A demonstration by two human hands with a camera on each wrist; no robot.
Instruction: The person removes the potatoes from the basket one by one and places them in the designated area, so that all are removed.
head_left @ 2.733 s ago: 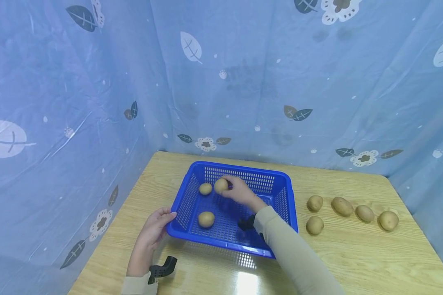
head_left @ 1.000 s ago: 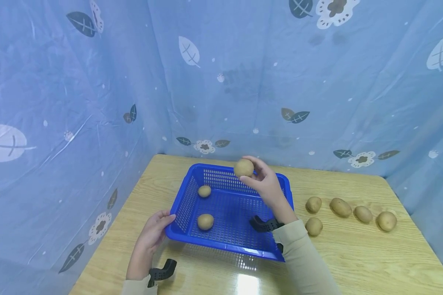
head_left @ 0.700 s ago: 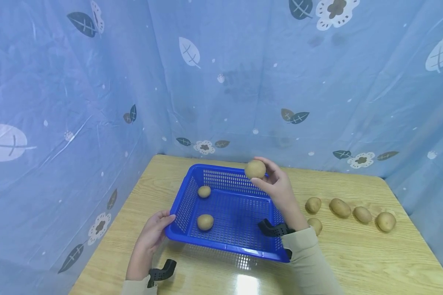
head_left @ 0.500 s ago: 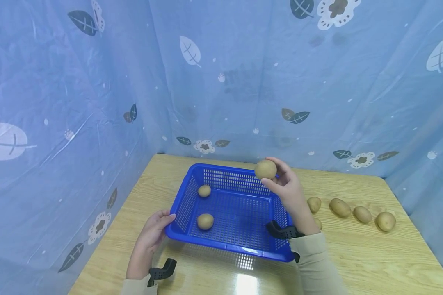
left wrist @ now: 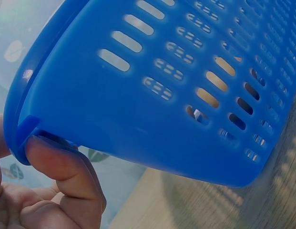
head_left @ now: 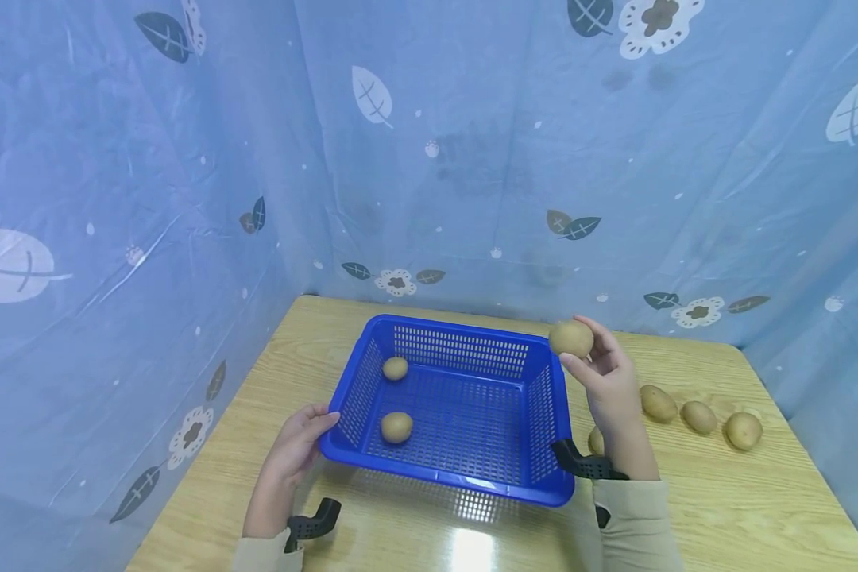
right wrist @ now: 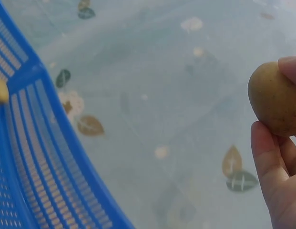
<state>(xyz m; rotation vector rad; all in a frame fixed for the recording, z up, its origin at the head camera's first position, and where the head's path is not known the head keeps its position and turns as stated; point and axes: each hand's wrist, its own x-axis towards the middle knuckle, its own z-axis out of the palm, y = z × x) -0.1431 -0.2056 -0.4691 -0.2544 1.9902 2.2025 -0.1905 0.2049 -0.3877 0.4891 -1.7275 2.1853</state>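
In the head view a blue plastic basket [head_left: 465, 477] stands on the wooden table, two potatoes lying in its left part: a smaller one [head_left: 396, 368] at the back and a larger one [head_left: 396, 427] nearer. My left hand [head_left: 296, 449] grips the rim at the near left corner; the left wrist view shows its fingers curled under the rim [left wrist: 19, 105]. Raised above the basket's right edge, my right hand [head_left: 608, 373] holds a potato [head_left: 570, 338] between thumb and fingers. The right wrist view shows this potato [right wrist: 276, 98] apart from the basket wall [right wrist: 57, 157].
Right of the basket, several potatoes lie on the table [head_left: 751, 508], among them an oblong one [head_left: 658, 403], a small one [head_left: 699, 416] and a round one [head_left: 743, 430]. Another potato [head_left: 597, 441] is partly behind my right wrist. A blue patterned curtain [head_left: 472, 199] hangs behind.
My right hand has lifted the potato out of the basket and carried it right, past the right rim. My left hand has kept its hold on the corner.
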